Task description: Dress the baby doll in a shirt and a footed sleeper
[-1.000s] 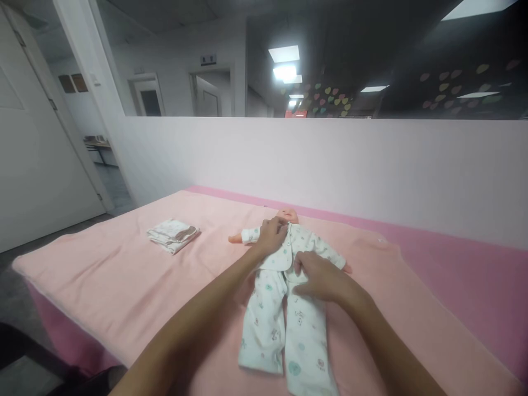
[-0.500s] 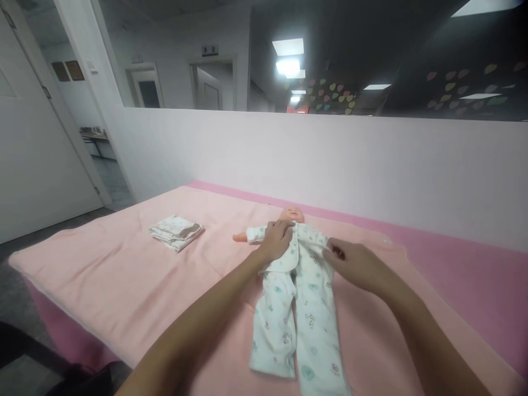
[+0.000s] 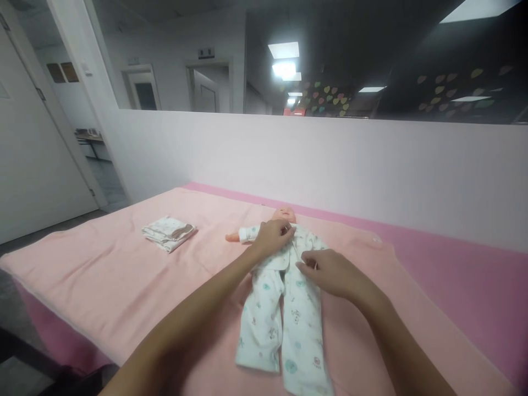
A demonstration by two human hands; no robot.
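A baby doll [image 3: 285,213] lies on its back, dressed in a white printed jacket [image 3: 280,263] and matching trousers [image 3: 303,335]. Its bare hand sticks out of the sleeve at the left. My left hand [image 3: 273,236] rests on the upper chest, fingers bent together at the jacket's edge near the neck. Lower down and to the right, my right hand [image 3: 330,270] is closed with thumb and forefinger pinching the jacket's front edge. The doll's other arm is hidden.
Left of the doll, a folded white printed cloth [image 3: 168,233] lies on the pink blanket [image 3: 198,275]. Behind the bed stands a white wall [image 3: 313,165] with a dark window above. A white door [image 3: 37,143] is at the far left.
My right hand has moved left from the doll's side to the middle of the chest, bringing the jacket's edge over. My left hand's fingers have drawn together near the collar.
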